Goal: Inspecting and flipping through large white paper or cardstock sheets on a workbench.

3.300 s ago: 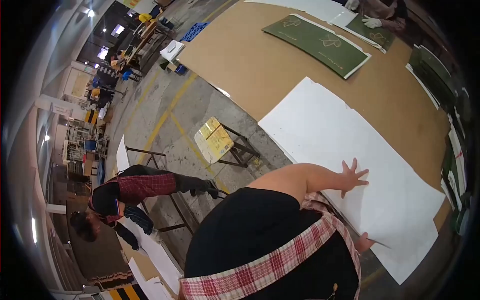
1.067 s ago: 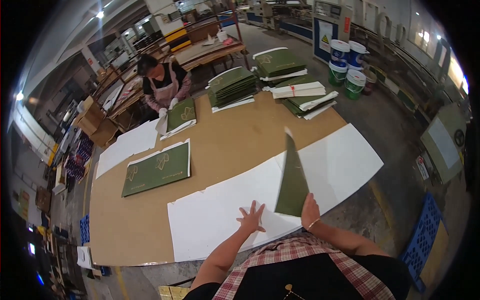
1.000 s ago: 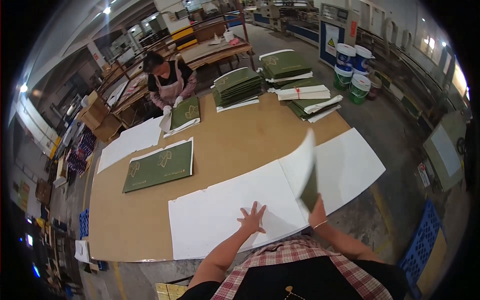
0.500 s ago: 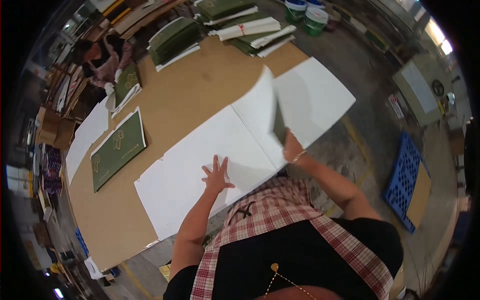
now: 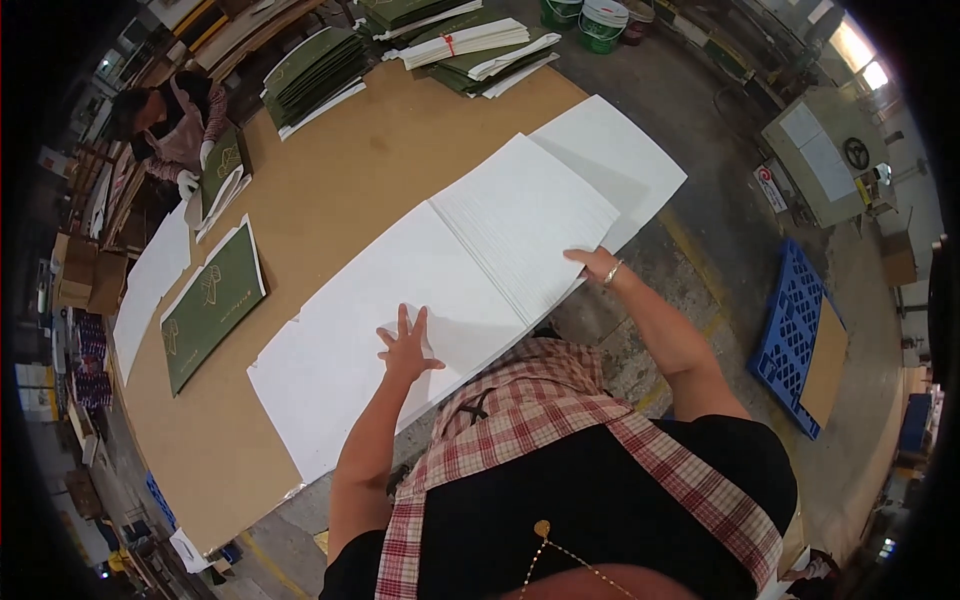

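A stack of large white sheets point(image 5: 370, 300) lies in front of me, with a row of fold lines across its right part. My left hand point(image 5: 406, 352) presses flat on the left part, fingers spread. At the near right corner of the stack, my right hand point(image 5: 594, 263) grips the white sheets by their edge; its lower fingers are hidden. More white sheet point(image 5: 640, 165) shows beneath, beyond that edge. Left of the stack, a green printed cover point(image 5: 217, 305) with gold line drawings rests on the brown board tabletop point(image 5: 330, 215).
Green bundles point(image 5: 318, 75) and rolled white sheets point(image 5: 465, 44) are piled at the table's far side. Across at the left, a person point(image 5: 180, 130) in white gloves handles a green cover. Buckets point(image 5: 602, 22) stand behind; a blue pallet point(image 5: 790, 330) leans at the right.
The sheet my right hand held bent upright, green on its underside, now lies down flat. My right hand has come down to the edge; my left hand stays spread on the stack.
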The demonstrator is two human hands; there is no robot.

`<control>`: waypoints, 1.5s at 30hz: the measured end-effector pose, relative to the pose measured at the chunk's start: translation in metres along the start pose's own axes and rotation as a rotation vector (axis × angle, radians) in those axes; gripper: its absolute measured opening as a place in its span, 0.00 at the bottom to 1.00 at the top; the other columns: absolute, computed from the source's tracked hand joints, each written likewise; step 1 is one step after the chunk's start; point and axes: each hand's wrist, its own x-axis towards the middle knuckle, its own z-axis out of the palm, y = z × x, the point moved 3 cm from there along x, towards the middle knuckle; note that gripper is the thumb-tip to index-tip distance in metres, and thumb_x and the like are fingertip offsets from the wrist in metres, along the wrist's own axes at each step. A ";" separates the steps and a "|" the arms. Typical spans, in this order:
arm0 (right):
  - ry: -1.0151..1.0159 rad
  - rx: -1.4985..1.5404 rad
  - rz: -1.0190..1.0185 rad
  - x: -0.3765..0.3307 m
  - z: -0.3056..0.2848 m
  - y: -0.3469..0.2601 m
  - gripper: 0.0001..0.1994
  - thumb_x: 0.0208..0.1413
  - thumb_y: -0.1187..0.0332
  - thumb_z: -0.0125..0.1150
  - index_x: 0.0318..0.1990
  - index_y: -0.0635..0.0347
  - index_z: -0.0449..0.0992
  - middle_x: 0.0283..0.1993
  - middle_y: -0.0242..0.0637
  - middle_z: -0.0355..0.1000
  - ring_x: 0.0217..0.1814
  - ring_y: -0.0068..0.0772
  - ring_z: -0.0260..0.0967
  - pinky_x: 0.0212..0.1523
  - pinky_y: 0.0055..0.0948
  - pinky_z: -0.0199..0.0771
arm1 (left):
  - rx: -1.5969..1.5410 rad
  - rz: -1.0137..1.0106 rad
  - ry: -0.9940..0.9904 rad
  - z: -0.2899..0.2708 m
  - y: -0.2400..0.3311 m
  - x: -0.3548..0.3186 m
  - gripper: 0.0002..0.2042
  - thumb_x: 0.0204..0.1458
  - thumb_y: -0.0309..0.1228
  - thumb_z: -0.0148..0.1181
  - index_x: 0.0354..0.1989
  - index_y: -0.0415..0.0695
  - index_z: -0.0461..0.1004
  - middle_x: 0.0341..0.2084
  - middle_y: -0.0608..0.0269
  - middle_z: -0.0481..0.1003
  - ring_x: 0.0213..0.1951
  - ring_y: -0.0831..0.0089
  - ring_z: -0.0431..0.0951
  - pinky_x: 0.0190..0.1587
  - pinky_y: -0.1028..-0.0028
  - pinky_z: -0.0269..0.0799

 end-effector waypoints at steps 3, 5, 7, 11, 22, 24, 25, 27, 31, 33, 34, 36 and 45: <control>0.118 -1.017 -0.494 -0.022 0.052 -0.005 0.27 0.44 0.76 0.48 0.56 0.72 0.58 0.41 0.52 0.70 0.42 0.49 0.70 0.41 0.43 0.69 | -0.005 0.010 0.006 0.000 0.000 -0.001 0.60 0.21 0.41 0.77 0.66 0.73 0.40 0.68 0.72 0.29 0.61 0.28 0.38 0.46 0.31 0.62; 0.259 -1.369 -0.748 -0.050 0.105 0.012 0.29 0.41 0.78 0.47 0.55 0.80 0.53 0.40 0.58 0.64 0.43 0.55 0.64 0.44 0.44 0.66 | 0.009 0.009 0.011 0.000 -0.002 -0.002 0.60 0.21 0.41 0.77 0.65 0.74 0.40 0.68 0.73 0.29 0.61 0.29 0.38 0.46 0.31 0.62; 0.346 -1.630 -0.884 -0.072 0.152 0.037 0.29 0.47 0.78 0.46 0.58 0.84 0.49 0.53 0.70 0.57 0.54 0.63 0.58 0.53 0.48 0.62 | -0.003 0.013 0.011 0.001 -0.002 -0.003 0.60 0.21 0.41 0.77 0.65 0.74 0.39 0.68 0.73 0.29 0.61 0.29 0.38 0.46 0.31 0.62; 0.533 -1.371 -1.030 -0.075 0.142 0.046 0.27 0.48 0.79 0.45 0.58 0.80 0.52 0.53 0.65 0.60 0.56 0.59 0.59 0.56 0.48 0.59 | 0.026 -0.016 0.015 0.004 -0.004 -0.004 0.60 0.22 0.42 0.77 0.65 0.75 0.37 0.68 0.73 0.29 0.61 0.30 0.38 0.46 0.33 0.64; -0.064 -0.884 -0.697 -0.041 0.046 0.003 0.30 0.45 0.81 0.49 0.60 0.72 0.53 0.50 0.59 0.64 0.54 0.49 0.65 0.54 0.38 0.66 | 0.038 0.002 0.011 0.006 -0.008 -0.005 0.60 0.22 0.42 0.77 0.65 0.74 0.38 0.68 0.73 0.29 0.60 0.29 0.40 0.45 0.33 0.65; 0.302 -1.148 -0.884 -0.061 0.102 0.013 0.32 0.45 0.81 0.46 0.62 0.71 0.47 0.52 0.61 0.61 0.53 0.56 0.62 0.53 0.42 0.64 | 0.039 0.012 0.025 0.007 -0.011 -0.006 0.60 0.22 0.42 0.77 0.65 0.74 0.38 0.68 0.72 0.29 0.60 0.28 0.40 0.45 0.33 0.65; 0.338 -1.218 -0.885 -0.072 0.123 0.021 0.32 0.45 0.81 0.44 0.62 0.72 0.47 0.51 0.61 0.61 0.51 0.58 0.62 0.52 0.43 0.64 | 0.021 0.034 0.039 0.007 -0.011 -0.006 0.60 0.22 0.42 0.77 0.65 0.74 0.38 0.68 0.72 0.29 0.60 0.28 0.40 0.44 0.33 0.64; 0.351 -1.332 -0.794 -0.076 0.137 0.024 0.31 0.44 0.82 0.43 0.60 0.76 0.48 0.49 0.63 0.61 0.49 0.58 0.63 0.49 0.43 0.65 | 0.025 0.022 0.037 0.006 -0.012 -0.007 0.60 0.22 0.42 0.77 0.65 0.74 0.38 0.68 0.72 0.29 0.60 0.27 0.40 0.45 0.33 0.64; 0.274 -0.488 -0.294 -0.042 0.060 0.013 0.19 0.45 0.79 0.53 0.47 0.77 0.64 0.39 0.54 0.70 0.39 0.47 0.71 0.38 0.41 0.73 | 0.044 0.011 -0.004 0.006 -0.015 -0.007 0.60 0.23 0.45 0.76 0.66 0.74 0.37 0.68 0.70 0.29 0.60 0.24 0.38 0.45 0.32 0.63; 0.188 -0.279 -0.009 -0.023 0.015 0.020 0.14 0.45 0.76 0.59 0.40 0.75 0.70 0.34 0.48 0.73 0.33 0.41 0.73 0.32 0.39 0.75 | 0.023 0.002 -0.007 0.010 -0.019 -0.008 0.59 0.23 0.46 0.75 0.66 0.74 0.37 0.68 0.69 0.29 0.60 0.24 0.37 0.45 0.32 0.63; 0.234 -0.304 0.058 -0.017 -0.002 0.025 0.12 0.45 0.73 0.63 0.36 0.74 0.72 0.32 0.45 0.74 0.30 0.38 0.73 0.29 0.38 0.76 | 0.021 0.040 -0.002 0.010 -0.021 -0.007 0.59 0.23 0.48 0.75 0.66 0.74 0.37 0.68 0.69 0.29 0.60 0.24 0.37 0.44 0.32 0.63; 0.117 -0.096 0.149 -0.011 -0.016 0.041 0.15 0.46 0.72 0.65 0.39 0.72 0.71 0.35 0.44 0.73 0.31 0.38 0.72 0.30 0.38 0.76 | 0.021 -0.003 -0.037 0.004 -0.024 -0.005 0.60 0.23 0.51 0.74 0.66 0.71 0.36 0.68 0.63 0.30 0.61 0.25 0.39 0.47 0.30 0.58; 0.111 -0.090 0.200 0.008 -0.013 0.066 0.14 0.51 0.68 0.61 0.42 0.67 0.71 0.35 0.42 0.73 0.32 0.32 0.71 0.28 0.33 0.76 | -0.005 0.910 0.393 -0.243 0.205 -0.124 0.37 0.38 0.49 0.64 0.60 0.54 0.60 0.55 0.48 0.62 0.55 0.55 0.64 0.54 0.56 0.60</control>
